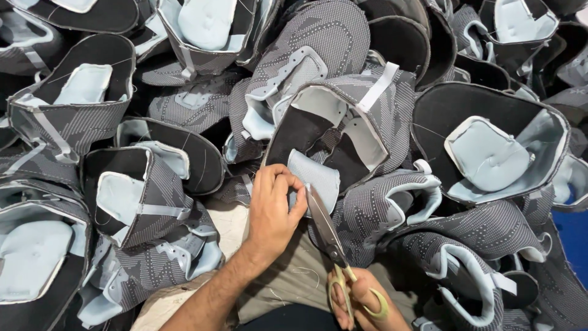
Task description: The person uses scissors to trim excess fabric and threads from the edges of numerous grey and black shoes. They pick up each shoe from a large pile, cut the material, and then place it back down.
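1. We hold a grey patterned shoe upper point(334, 138) in the middle of the heap, its black lining turned toward us and its pale blue tongue point(315, 178) hanging at the near edge.
2. Our left hand point(272, 208) pinches that near edge, fingers curled tight around the fabric just beside the tongue.
3. Our right hand point(361, 300) grips the yellow-handled scissors point(327, 236), fingers through the loops; the blades run up to meet the tongue edge right next to our left fingertips. We cannot tell how far apart the blades stand.
4. A white strap point(380, 86) crosses the far rim of the upper.
5. All around lie many more uppers of the same grey knit, some showing pale blue padding point(487, 153), piled against one another.
6. Below the hands a beige cloth point(294, 276) covers our lap, with loose thread ends on it.
7. Risk, as we judge it: the blades sit very close to the left fingers, so a slip could nick them. A cut taken too deep could bite into the tongue's seam rather than only stray thread. The crowded pile could also slide and nudge the piece.
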